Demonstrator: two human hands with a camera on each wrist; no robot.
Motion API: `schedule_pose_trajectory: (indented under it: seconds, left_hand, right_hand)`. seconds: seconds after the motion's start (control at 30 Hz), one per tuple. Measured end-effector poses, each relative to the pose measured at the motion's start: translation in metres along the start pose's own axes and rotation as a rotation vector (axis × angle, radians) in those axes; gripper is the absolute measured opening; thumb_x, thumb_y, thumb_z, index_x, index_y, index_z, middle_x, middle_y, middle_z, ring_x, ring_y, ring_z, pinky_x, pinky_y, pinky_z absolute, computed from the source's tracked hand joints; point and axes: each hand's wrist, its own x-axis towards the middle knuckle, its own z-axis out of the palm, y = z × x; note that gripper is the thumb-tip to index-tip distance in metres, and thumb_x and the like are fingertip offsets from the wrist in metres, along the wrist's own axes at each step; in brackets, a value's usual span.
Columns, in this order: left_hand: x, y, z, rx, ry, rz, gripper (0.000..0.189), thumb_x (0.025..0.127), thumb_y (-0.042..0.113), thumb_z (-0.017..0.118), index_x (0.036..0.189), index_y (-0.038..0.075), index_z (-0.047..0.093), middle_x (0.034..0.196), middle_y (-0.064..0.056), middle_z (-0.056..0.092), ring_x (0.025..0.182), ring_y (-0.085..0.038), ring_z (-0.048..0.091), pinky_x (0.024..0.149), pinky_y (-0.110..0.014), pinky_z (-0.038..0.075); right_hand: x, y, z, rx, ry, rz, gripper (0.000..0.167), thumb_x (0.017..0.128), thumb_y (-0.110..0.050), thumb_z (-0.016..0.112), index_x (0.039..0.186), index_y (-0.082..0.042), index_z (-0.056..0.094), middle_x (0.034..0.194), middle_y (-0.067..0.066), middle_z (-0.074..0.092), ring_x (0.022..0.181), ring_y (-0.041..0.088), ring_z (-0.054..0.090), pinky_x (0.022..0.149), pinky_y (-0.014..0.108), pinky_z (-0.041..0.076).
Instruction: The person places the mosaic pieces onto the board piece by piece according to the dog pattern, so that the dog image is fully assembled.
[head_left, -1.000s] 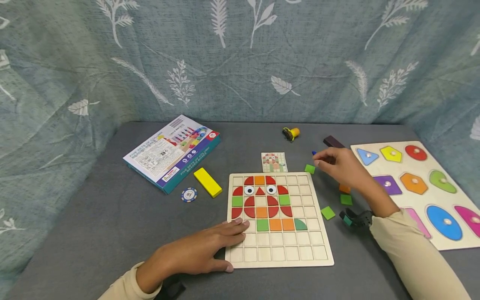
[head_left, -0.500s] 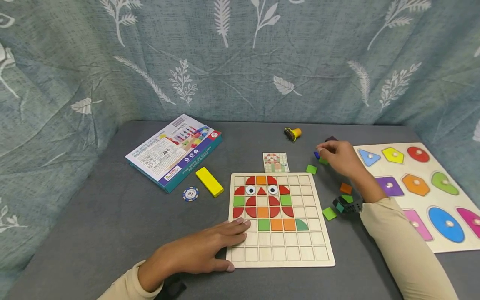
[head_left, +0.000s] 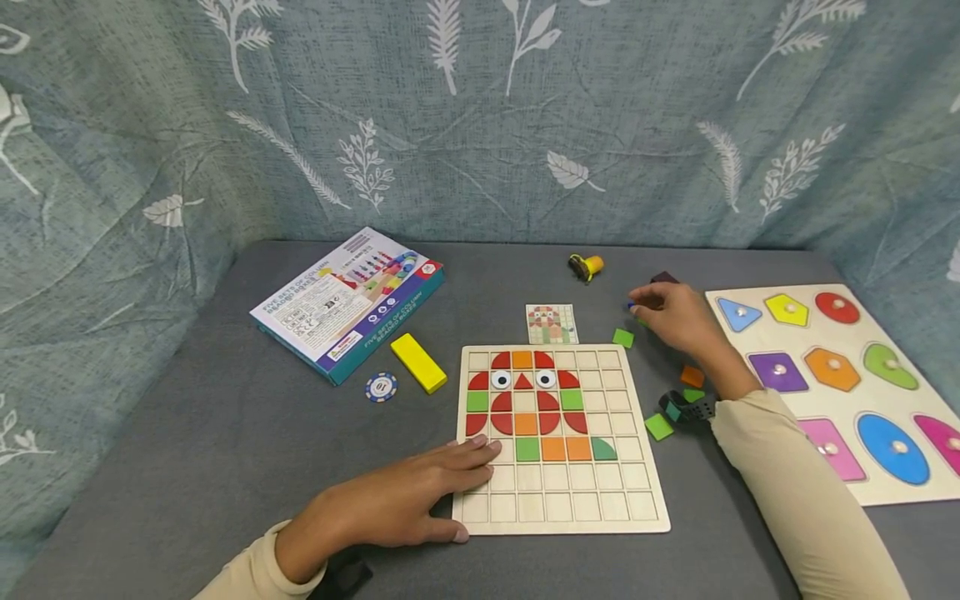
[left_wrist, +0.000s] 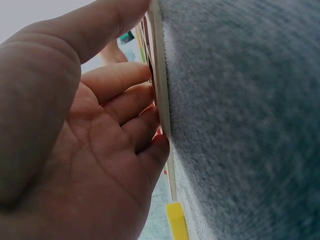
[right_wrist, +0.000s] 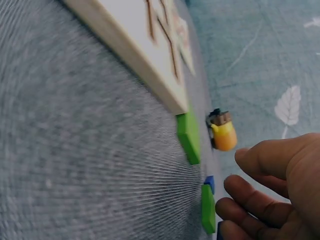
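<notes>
My left hand (head_left: 408, 492) lies with extended fingers on the left edge of the wooden grid board (head_left: 570, 504), its thumb at the near corner. Red, orange and green tiles form an owl-like pattern with two eye pieces on the board. Beyond the board's right corner, my right hand (head_left: 678, 321) hovers low over loose tiles. In the right wrist view its thumb and fingers are apart with nothing visible between them. A green tile (right_wrist: 208, 209) and a blue piece (right_wrist: 209, 184) lie close by its fingertips. Another green tile (head_left: 622, 337) sits near the board's corner.
A small pattern card (head_left: 551, 324) lies behind the board. Orange (head_left: 692, 377) and green tiles lie right of it, beside a knobbed shape puzzle (head_left: 817, 417). Leftward are a yellow block (head_left: 418, 364), a poker chip (head_left: 382, 387) and a box (head_left: 348, 304). A yellow toy (head_left: 585, 267) stands behind.
My right hand and forearm have shifted slightly left and away from me, staying by the blue and green pieces. My left hand and the board's tiles look unchanged.
</notes>
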Motion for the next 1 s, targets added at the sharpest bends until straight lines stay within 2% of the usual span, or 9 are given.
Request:
schedule_pose_trajectory:
  seconds: [0.13, 0.3, 0.47, 0.9, 1.0]
  left_hand:
    - [0.000, 0.000, 0.000, 0.002, 0.002, 0.004, 0.068, 0.090, 0.027, 0.072, 0.148, 0.010, 0.042, 0.159, 0.006, 0.022, 0.146, -0.013, 0.014, 0.115, -0.041, 0.022]
    - [0.000, 0.001, 0.000, -0.006, -0.003, 0.005, 0.068, 0.090, 0.027, 0.072, 0.148, 0.010, 0.042, 0.159, 0.006, 0.022, 0.146, -0.011, 0.013, 0.116, -0.037, 0.019]
    - [0.000, 0.001, 0.000, -0.011, -0.007, 0.004, 0.068, 0.090, 0.027, 0.072, 0.148, 0.010, 0.041, 0.159, 0.007, 0.022, 0.146, -0.011, 0.013, 0.116, -0.037, 0.018]
    - [0.000, 0.002, -0.001, -0.012, -0.002, 0.012, 0.068, 0.090, 0.026, 0.072, 0.148, 0.009, 0.041, 0.159, 0.005, 0.022, 0.146, -0.012, 0.013, 0.116, -0.037, 0.017]
    - [0.000, 0.002, -0.001, -0.014, -0.001, 0.014, 0.068, 0.090, 0.026, 0.072, 0.148, 0.008, 0.041, 0.159, 0.004, 0.022, 0.146, -0.012, 0.013, 0.116, -0.037, 0.016]
  right_hand:
    - [0.003, 0.002, 0.003, 0.011, 0.004, -0.006, 0.029, 0.096, -0.008, 0.059, 0.121, 0.007, 0.062, 0.116, 0.026, 0.062, 0.106, 0.040, 0.058, 0.086, 0.051, 0.049]
    - [0.005, 0.004, 0.007, 0.014, 0.052, -0.029, 0.026, 0.094, -0.001, 0.059, 0.117, 0.009, 0.064, 0.111, 0.027, 0.063, 0.099, 0.039, 0.060, 0.081, 0.051, 0.049]
    - [0.006, 0.003, 0.010, -0.024, 0.086, -0.039, 0.024, 0.091, 0.002, 0.060, 0.113, 0.008, 0.066, 0.105, 0.026, 0.064, 0.092, 0.038, 0.060, 0.080, 0.051, 0.047]
    - [0.010, 0.003, 0.011, -0.101, 0.026, -0.127, 0.022, 0.090, 0.006, 0.060, 0.110, 0.009, 0.067, 0.102, 0.025, 0.063, 0.091, 0.036, 0.059, 0.076, 0.048, 0.048]
    - [0.010, 0.002, 0.010, -0.123, -0.017, -0.135, 0.020, 0.091, 0.003, 0.061, 0.110, 0.008, 0.068, 0.100, 0.023, 0.062, 0.088, 0.033, 0.058, 0.074, 0.046, 0.048]
